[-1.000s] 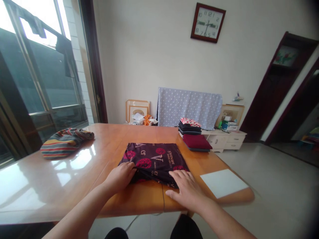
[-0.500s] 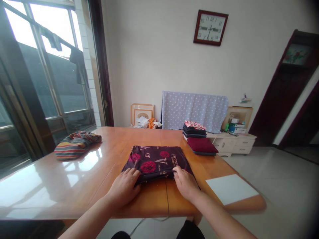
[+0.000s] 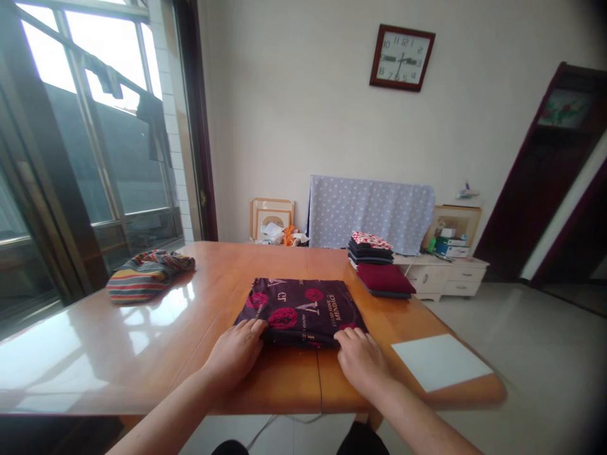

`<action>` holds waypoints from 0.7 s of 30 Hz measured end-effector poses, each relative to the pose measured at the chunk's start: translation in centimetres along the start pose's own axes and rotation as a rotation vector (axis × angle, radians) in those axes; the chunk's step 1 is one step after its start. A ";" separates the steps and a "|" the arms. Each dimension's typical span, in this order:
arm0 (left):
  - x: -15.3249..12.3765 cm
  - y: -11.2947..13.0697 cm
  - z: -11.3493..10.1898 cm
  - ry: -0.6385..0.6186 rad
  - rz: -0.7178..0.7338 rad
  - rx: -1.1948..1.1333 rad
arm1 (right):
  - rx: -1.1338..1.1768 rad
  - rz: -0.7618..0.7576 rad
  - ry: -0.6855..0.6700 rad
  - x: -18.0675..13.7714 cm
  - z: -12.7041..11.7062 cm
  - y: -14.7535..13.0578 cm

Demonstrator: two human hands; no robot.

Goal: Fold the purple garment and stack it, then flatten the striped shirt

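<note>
Folded dark purple printed cloth [image 3: 300, 311] lies flat on the orange wooden desk [image 3: 284, 382], near its front edge. Left hand [image 3: 233, 357] and right hand [image 3: 361, 361] rest open against the cloth's near side, unclenched, neither grasping.

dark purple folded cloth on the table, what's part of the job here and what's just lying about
Part of the job:
dark purple printed cloth, folded flat
left hand, fingers on its near edge
right hand, fingers on its near edge

Just lying about:
striped cloth bundle
stack of folded clothes
maroon folded cloth
white sheet
</note>
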State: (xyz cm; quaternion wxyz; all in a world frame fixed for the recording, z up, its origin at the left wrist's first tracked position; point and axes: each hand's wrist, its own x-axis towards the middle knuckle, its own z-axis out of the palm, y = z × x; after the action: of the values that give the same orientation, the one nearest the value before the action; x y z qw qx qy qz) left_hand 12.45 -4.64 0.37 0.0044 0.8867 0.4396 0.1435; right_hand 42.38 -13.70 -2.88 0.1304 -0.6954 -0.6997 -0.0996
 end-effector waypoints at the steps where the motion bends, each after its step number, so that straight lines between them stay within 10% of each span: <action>1: -0.2 0.0 0.0 0.001 0.003 0.026 | -0.006 0.000 0.008 -0.1 0.1 0.4; 11: -1.6 -0.6 -2.3 0.029 -0.022 0.053 | 0.068 0.125 0.065 -1.0 -1.6 3.7; 21: -1.3 -2.9 -6.1 -0.235 -0.037 -0.474 | 0.601 0.005 -0.180 -1.9 -6.3 6.3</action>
State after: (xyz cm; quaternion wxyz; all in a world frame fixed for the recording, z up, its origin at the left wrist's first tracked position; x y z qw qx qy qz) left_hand 7.85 -4.58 5.48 0.2655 0.8634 0.4062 0.1383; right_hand 48.93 -17.44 2.21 0.2680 -0.6336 -0.7047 0.1738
